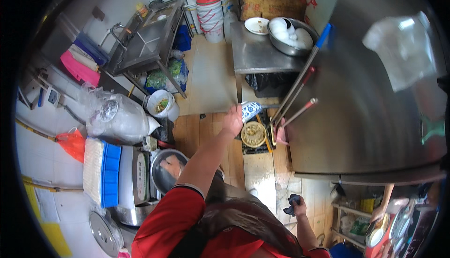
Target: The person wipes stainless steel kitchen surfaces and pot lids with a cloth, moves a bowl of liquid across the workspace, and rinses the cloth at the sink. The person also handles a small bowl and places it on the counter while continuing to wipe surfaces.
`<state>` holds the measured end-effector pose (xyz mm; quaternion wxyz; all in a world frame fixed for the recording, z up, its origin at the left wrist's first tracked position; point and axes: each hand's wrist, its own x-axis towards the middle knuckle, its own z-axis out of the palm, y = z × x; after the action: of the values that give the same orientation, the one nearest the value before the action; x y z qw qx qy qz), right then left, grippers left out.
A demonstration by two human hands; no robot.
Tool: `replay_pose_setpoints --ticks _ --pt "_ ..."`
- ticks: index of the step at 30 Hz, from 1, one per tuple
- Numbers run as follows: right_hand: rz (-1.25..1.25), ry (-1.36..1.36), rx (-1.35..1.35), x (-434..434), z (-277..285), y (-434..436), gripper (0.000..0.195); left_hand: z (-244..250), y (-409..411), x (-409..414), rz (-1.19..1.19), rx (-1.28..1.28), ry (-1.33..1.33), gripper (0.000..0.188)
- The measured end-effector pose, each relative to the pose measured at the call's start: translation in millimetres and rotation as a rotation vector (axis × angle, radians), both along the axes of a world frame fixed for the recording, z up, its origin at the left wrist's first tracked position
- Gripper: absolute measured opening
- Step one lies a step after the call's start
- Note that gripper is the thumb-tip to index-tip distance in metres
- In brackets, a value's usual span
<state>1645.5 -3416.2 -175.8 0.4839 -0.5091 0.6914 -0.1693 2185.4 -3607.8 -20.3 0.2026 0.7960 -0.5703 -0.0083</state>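
Note:
My left hand (233, 120) grips a blue-and-white patterned bowl (251, 111), tilted on its side above a round yellowish strainer basket (254, 134). Food scraps lie in that basket, which rests over a dark floor grate (260, 150). Lower right, my right hand (300, 207) is closed around a crumpled dark cloth (292, 204). The inside of the bowl is hidden from view.
A steel table (253, 56) bears a white plate (257, 25) and a metal basin (291, 49) of white dishes. Long handles (302, 72) lean by the steel cabinet (351, 117). White scrap bucket (172, 110) stands left, below the sink (146, 40).

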Motion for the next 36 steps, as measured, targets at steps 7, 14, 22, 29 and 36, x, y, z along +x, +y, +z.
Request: replay_pose_setpoints --ticks 7,14,22,29,36 --pt "0.033 0.082 -0.091 168.2 38.5 -129.9 0.052 -86.7 -117.8 109.2 0.434 0.076 0.946 0.045" --pt "-0.074 -0.268 -0.169 333.5 107.1 -188.2 0.048 -46.3 -244.6 166.8 0.395 0.239 1.382 0.054" --pt "-0.179 -0.268 -0.247 541.5 186.7 -331.2 0.051 -61.1 -398.8 260.4 0.363 0.318 1.322 0.060" --pt "0.001 -0.518 -0.352 745.3 207.4 -515.9 0.054 -57.1 -430.1 378.5 -0.207 0.260 1.290 0.063" --pt "0.221 -0.931 0.041 1001.6 227.9 -645.8 0.043 34.3 -373.7 615.4 -0.020 0.112 1.717 0.076"
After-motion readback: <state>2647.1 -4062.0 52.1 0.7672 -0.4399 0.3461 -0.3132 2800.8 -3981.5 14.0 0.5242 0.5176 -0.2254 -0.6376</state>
